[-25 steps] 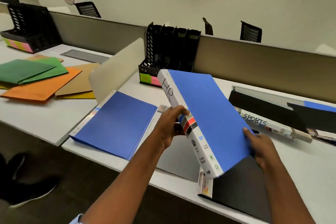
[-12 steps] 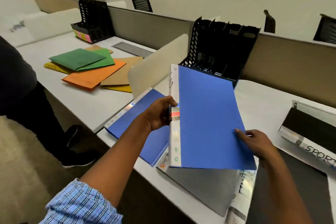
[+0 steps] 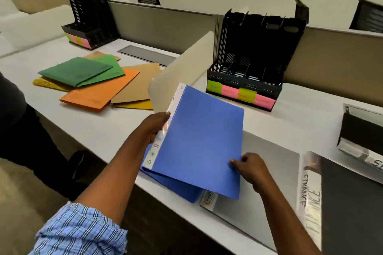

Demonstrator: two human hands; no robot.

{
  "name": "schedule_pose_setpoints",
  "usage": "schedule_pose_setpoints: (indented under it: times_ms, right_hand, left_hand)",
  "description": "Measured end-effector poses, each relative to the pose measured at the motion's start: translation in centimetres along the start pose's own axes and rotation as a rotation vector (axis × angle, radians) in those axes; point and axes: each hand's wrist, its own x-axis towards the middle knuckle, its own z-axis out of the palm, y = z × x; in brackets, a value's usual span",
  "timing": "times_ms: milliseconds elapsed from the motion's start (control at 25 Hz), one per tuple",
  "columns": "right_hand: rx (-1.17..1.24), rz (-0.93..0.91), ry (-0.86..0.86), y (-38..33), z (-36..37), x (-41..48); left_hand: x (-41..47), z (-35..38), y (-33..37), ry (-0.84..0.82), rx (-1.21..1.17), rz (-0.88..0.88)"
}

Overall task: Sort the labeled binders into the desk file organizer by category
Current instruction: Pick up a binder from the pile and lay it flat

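I hold a blue binder (image 3: 199, 141) tilted above the desk, its white spine to the left. My left hand (image 3: 154, 126) grips the spine; my right hand (image 3: 248, 168) pinches the cover's lower right edge. Beyond it stands the black desk file organizer (image 3: 255, 47) with green and pink labels along its front. A second blue binder (image 3: 174, 184) lies flat beneath the held one. A grey binder (image 3: 267, 182) lies to the right, then a black binder (image 3: 352, 209) whose spine reads FINANCE. Another black binder (image 3: 360, 136) sits at the far right.
A beige divider panel (image 3: 182, 74) stands left of the organizer. Green, orange, brown and yellow folders (image 3: 97, 87) lie on the left desk, with a second black organizer (image 3: 91, 20) behind them. A person in dark clothes (image 3: 16, 122) stands at the left edge.
The view has swung and the organizer's labelled front now shows. The blue binder has tipped from nearly upright to a flatter tilt and sits lower over the other blue binder. Both hands keep their hold.
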Motion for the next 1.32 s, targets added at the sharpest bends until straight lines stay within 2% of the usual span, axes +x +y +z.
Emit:
schedule_pose_setpoints:
  times_ms: [120, 240, 320, 640, 960, 1040, 1120, 1240, 1320]
  right_hand:
    - [-0.051, 0.006, 0.045, -2.1, 3.8, -1.2]
    - [-0.049, -0.019, 0.053, -3.6, 7.9, -2.4]
    - [-0.042, -0.020, 0.073, -4.4, 10.1, -3.0]
    - [-0.179, 0.194, 0.067, -4.8, 16.2, -4.7]
    - [-0.262, 0.202, 0.113, -5.6, 19.0, -4.9]
    - [-0.262, 0.185, 0.087, -5.4, 19.4, -5.1]
    - [-0.284, 0.165, 0.099, -5.1, 19.5, -5.4]
    - [-0.325, 0.083, 0.167, -4.8, 18.7, -6.0]
    - [-0.253, 0.007, 0.168, -4.7, 17.9, -6.6]
  left_hand:
    - [2.3, -2.6, 0.0, 0.051, 0.165, 0.053]
    - [4.4, -5.9, -0.5, -0.068, 0.327, 0.090]
    - [5.6, -7.2, -1.0, -0.089, 0.406, 0.118]
    - [8.5, -6.7, -3.4, -0.170, 0.514, 0.202]
    - [8.8, -5.7, -4.1, -0.030, 0.757, 0.364]
    - [7.7, -4.9, -4.4, 0.066, 0.797, 0.498]
    - [6.1, -3.6, -5.2, 0.095, 0.788, 0.684]
    - [4.1, -0.8, -6.7, -0.130, 0.711, 0.914]
    - [2.9, 1.1, -7.7, -0.298, 0.672, 0.905]
